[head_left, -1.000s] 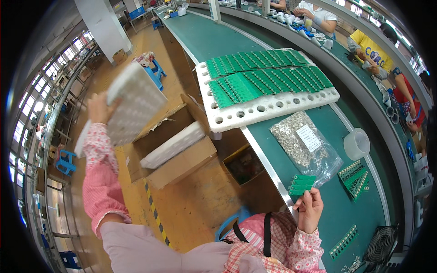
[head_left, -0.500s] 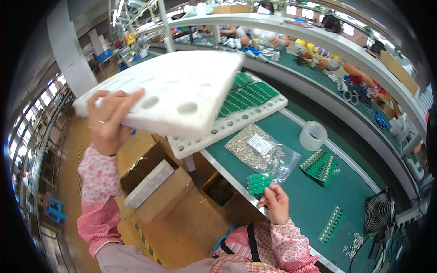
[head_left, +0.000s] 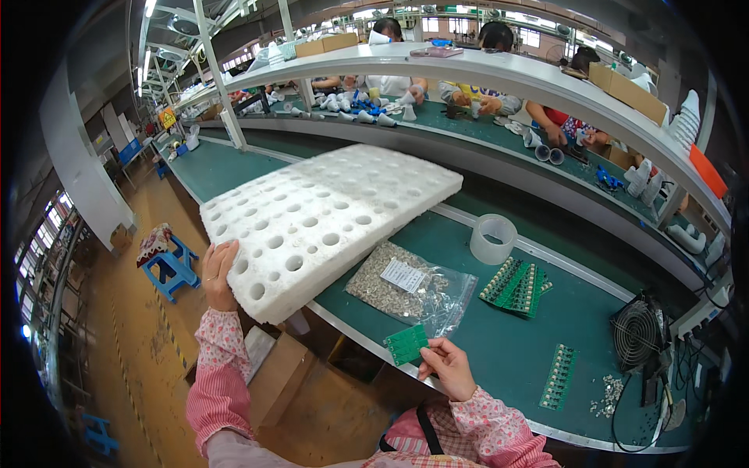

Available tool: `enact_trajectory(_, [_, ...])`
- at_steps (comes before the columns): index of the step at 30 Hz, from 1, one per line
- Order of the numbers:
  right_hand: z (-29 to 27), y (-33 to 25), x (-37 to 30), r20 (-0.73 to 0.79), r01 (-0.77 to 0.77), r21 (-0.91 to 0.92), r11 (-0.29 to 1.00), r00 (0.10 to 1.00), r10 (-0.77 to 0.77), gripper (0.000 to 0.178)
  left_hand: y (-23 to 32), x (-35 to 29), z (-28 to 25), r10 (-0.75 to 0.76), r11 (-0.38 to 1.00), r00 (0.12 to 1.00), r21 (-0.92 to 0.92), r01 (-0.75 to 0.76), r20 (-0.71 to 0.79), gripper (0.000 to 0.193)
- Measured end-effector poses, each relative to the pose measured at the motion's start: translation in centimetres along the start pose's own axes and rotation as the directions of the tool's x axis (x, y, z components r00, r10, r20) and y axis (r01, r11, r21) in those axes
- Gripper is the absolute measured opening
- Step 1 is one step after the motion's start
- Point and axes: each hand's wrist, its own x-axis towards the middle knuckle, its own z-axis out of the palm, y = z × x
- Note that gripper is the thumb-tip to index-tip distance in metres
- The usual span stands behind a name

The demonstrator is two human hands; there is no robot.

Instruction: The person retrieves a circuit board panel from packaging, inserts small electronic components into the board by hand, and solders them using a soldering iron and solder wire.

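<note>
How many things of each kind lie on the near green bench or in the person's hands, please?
White foam tray: 1
Green circuit boards, as single piece or cluster: 3
Clear bag of small parts: 1
Tape roll: 1
Small fan: 1
Total: 7

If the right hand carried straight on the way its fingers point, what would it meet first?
Probably the clear bag of small parts. The right hand points up and left, holding a small green circuit board whose far edge lies just short of the bag; depth is uncertain.
</note>
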Motion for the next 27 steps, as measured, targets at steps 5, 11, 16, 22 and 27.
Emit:
enact_trajectory(5, [0.4, -0.1, 0.0, -0.001, -0.026, -0.018, 0.999, 1.0, 0.026, 0.017, -1.2, -1.9, 1.0, -0.053, 0.998, 0.995, 0.037, 0.057, -0.088, 0.038])
enact_trajectory(11, [0.4, -0.2, -0.1, -0.025, -0.06, -0.043, 0.997, 0.998, 0.059, 0.016, -4.0, -7.3, 3.3, -0.112, 0.993, 0.977, -0.01, 0.116, 0.182, 0.043])
enact_trajectory(16, [0.5, -0.6, -0.1, -0.046, -0.12, -0.041, 0.992, 0.992, 0.118, 0.016, -4.8, -7.7, 2.1, -0.097, 0.991, 0.91, 0.119, 0.053, 0.403, 0.047])
enact_trajectory(22, [2.0, -2.9, 0.9, -0.101, -0.144, -0.05, 0.988, 0.985, 0.138, 0.02, -1.2, -5.5, -0.4, -0.423, 0.906, 0.869, 0.155, 0.395, 0.257, 0.047])
enact_trajectory(27, [2.4, -4.3, 2.6, -0.071, -0.071, -0.054, 0.996, 0.995, 0.068, 0.02, 4.2, -2.2, 0.5, -0.113, 0.963, 0.78, -0.125, 0.239, 0.616, 0.06])
